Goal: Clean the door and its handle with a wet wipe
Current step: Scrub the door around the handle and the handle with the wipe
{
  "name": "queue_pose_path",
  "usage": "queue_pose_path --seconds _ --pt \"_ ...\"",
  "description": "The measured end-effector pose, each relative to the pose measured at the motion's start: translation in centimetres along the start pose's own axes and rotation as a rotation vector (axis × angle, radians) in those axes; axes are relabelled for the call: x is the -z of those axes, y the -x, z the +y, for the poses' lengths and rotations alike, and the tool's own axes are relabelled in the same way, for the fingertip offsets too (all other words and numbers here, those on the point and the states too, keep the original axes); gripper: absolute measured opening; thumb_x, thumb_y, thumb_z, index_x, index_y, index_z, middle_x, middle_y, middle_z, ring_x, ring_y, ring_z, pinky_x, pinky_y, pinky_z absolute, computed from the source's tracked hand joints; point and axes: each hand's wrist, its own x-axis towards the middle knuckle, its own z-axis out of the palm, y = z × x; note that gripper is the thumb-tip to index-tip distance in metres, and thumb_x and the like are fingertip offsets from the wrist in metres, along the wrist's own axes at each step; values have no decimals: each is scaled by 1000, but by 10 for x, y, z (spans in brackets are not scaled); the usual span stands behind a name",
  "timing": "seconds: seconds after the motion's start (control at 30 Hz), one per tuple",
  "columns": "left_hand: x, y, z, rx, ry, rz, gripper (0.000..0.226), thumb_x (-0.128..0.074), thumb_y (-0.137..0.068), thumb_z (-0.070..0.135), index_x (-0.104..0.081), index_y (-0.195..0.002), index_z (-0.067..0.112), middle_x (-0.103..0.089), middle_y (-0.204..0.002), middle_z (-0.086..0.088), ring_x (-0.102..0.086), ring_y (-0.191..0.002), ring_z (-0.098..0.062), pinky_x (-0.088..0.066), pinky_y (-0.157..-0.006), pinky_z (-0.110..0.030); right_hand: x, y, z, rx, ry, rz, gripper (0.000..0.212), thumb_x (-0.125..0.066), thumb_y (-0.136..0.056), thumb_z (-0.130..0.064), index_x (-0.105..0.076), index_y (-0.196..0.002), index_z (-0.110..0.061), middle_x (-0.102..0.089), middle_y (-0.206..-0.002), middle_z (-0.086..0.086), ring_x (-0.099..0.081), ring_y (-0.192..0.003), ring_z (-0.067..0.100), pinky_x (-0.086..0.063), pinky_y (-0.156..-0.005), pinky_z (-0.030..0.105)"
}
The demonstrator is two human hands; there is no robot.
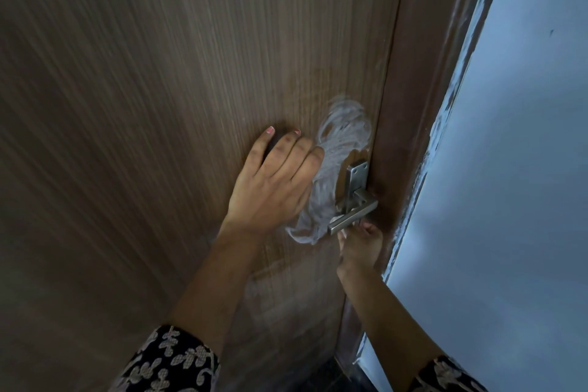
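Note:
A brown wood-grain door [159, 105] fills most of the view. Near its right edge is a steel lever handle [353, 216] on a rectangular plate. My left hand [273, 181] lies flat on the door just left of the handle, fingers fairly straight, pressing a white wet wipe [337, 143] against the wood. The wipe is motion-blurred and reaches from above the plate down to the lever. My right hand [359, 245] is under the lever with its fingers curled up around the lever's free end.
The brown door frame [413, 105] runs along the door's right edge. Beyond it is a pale blue-white wall [509, 169] with rough paint along the frame. A strip of dark floor [321, 375] shows at the bottom.

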Motion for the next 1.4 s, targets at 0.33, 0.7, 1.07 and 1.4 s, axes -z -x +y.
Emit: queue_pose_path --seconds 0.33,0.7,1.07,1.4 --pt "-1 0 -1 -9 -2 -4 23 -47 -95 26 -56 -114 15 -65 -113 -5 -52 -115 -22 -36 -107 -46 -4 5 -14 125 -188 -70 24 -61 -84 2 -61 -92 -20 -69 -98 4 -69 -85 14 -56 -76 31" --pt "1 0 -1 -13 9 -9 23 -46 -95 25 -55 -113 15 -65 -113 -5 -51 -115 -22 -34 -107 -46 19 -14 14 -37 64 -112 28 -53 -90 -4 -53 -117 -9 -60 -94 0 -61 -97 25 -52 -74 28" --pt "0 0 0 -20 5 -7 22 -46 -95 25 -55 -112 15 -66 -112 -5 -55 -113 -22 -36 -107 -46 9 -15 8 215 309 109 13 -56 -90 -18 -66 -96 -12 -67 -93 7 -62 -87 24 -53 -83 36" --pt "1 -1 0 -7 -2 -6 23 -49 -93 26 -55 -112 15 -65 -113 -5 -51 -115 -22 -36 -107 -46 1 23 11 224 218 -79 10 -55 -85 8 -60 -87 -1 -58 -75 4 -61 -66 5 -47 -59 11"
